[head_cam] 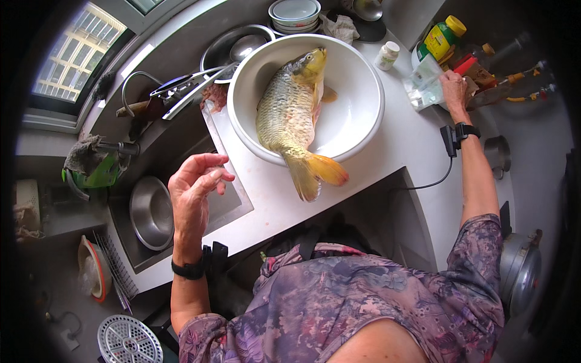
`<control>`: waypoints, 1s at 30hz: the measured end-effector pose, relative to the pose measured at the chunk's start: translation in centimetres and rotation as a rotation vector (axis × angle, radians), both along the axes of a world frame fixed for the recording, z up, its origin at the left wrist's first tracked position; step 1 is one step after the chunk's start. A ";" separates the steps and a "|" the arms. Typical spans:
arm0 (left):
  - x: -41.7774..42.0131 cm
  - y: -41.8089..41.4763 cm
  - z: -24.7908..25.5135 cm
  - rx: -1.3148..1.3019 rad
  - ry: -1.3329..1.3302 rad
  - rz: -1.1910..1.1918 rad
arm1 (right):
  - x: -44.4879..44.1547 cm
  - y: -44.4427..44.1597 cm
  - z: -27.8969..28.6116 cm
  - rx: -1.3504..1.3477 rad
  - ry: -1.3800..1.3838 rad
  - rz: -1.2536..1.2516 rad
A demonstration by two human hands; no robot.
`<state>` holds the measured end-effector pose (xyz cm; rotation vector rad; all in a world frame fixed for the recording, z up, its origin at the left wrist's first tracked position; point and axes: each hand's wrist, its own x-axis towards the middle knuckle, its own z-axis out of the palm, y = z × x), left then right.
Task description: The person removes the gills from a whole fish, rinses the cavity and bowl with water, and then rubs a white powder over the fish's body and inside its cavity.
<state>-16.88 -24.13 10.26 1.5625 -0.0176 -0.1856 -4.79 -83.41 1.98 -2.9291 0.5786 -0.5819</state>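
Observation:
A large whole fish with golden scales (287,111) lies in a white basin (358,131), its head against the far rim and its orange tail hanging over the near rim. My left hand (197,188) is raised between the sink and the basin, fingers bent and apart, with nothing in it. At the far right of the counter, my right hand (454,88) reaches among packets and bottles and touches a clear plastic bag (425,84). Its fingertips are partly hidden, so its grip is unclear. A small white bottle (387,56) stands between the basin and the bag.
A steel bowl (152,213) sits in the sink at left. Behind the basin are a metal pan (213,50), stacked bowls (294,22) and a crumpled cloth (339,29). Reddish scraps (214,96) lie by the sink's edge. A green jar with a yellow cap (440,38) stands at right.

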 end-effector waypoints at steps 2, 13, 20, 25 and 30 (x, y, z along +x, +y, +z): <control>1.0 -0.4 -0.3 0.034 -0.004 -0.045 | -0.3 -1.0 -0.8 -0.143 -0.008 -0.043; 7.5 -2.0 -4.1 0.359 -0.270 -0.313 | -6.3 12.9 -7.9 -0.032 -0.060 0.524; 10.4 -3.0 -6.4 0.877 -0.749 -0.346 | -7.0 15.5 -13.2 -0.019 -0.052 0.478; 9.3 -3.9 -8.3 1.116 -0.407 0.012 | -7.4 15.8 -12.6 -0.030 -0.021 0.473; 10.8 -3.9 -7.9 0.506 -0.200 -0.001 | -7.3 16.0 -11.6 0.041 -0.010 0.488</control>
